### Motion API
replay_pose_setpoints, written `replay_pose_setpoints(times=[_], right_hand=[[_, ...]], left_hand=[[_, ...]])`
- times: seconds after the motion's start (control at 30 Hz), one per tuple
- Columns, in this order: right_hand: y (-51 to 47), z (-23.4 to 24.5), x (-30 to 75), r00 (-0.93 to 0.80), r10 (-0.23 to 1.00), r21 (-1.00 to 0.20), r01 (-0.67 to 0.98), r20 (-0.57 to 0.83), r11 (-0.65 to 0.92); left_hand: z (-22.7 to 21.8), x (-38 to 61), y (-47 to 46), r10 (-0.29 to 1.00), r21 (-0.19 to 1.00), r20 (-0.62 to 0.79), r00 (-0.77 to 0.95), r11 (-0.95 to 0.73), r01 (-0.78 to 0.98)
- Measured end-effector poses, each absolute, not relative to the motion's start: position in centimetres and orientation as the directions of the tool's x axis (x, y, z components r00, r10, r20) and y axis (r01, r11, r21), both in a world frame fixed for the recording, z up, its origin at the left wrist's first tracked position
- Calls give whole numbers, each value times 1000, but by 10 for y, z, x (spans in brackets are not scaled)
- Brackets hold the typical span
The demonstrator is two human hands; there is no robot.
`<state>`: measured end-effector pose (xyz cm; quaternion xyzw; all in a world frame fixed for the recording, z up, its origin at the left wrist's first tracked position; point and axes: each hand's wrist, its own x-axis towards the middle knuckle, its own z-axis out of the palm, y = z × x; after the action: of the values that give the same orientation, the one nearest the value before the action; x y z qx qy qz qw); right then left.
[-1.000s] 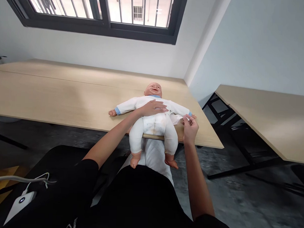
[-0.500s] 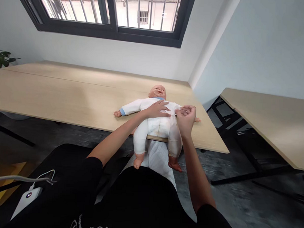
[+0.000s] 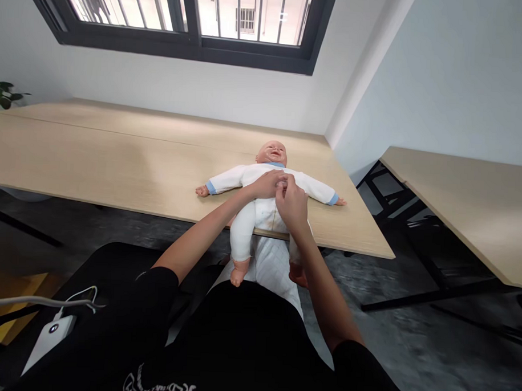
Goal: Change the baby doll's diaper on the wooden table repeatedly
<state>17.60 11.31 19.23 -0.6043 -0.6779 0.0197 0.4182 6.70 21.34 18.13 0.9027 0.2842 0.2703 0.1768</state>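
Note:
A baby doll (image 3: pixel 274 153) lies on its back at the table's front edge, its legs hanging over. It wears a white top with blue cuffs (image 3: pixel 316 188) and a white diaper (image 3: pixel 266 213); white covering wraps the legs. My left hand (image 3: pixel 267 184) rests on the doll's belly at the diaper's upper edge, fingers bent and partly hidden. Against it, my right hand (image 3: pixel 292 196) is closed in a pinch on the diaper's upper front. The pinched part is mostly covered by my fingers.
The wooden table (image 3: pixel 116 167) runs along the wall below a barred window (image 3: pixel 198 42). Another table (image 3: pixel 462 197) stands to the right across a gap. On a black chair at left lies a white power bank (image 3: pixel 50 336) with a cable (image 3: pixel 30 301). A plant (image 3: pixel 5 95) is far left.
My right hand has moved left from the doll's side to the middle of its belly, meeting my left hand. The left fingers, spread before, are now drawn in. The doll's far-right arm is uncovered.

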Motion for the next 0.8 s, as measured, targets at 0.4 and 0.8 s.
replay_pose_setpoints(times=[0.4,0.8], right_hand=[[107,189,187,-155,820,-420,797,552,433],[106,181,199,-146,853,-548,710,502,443]], left_hand=[[174,61,218,559,450,305,771,-798,401],[165,-20,175,892,884,399,212,-436,167]])
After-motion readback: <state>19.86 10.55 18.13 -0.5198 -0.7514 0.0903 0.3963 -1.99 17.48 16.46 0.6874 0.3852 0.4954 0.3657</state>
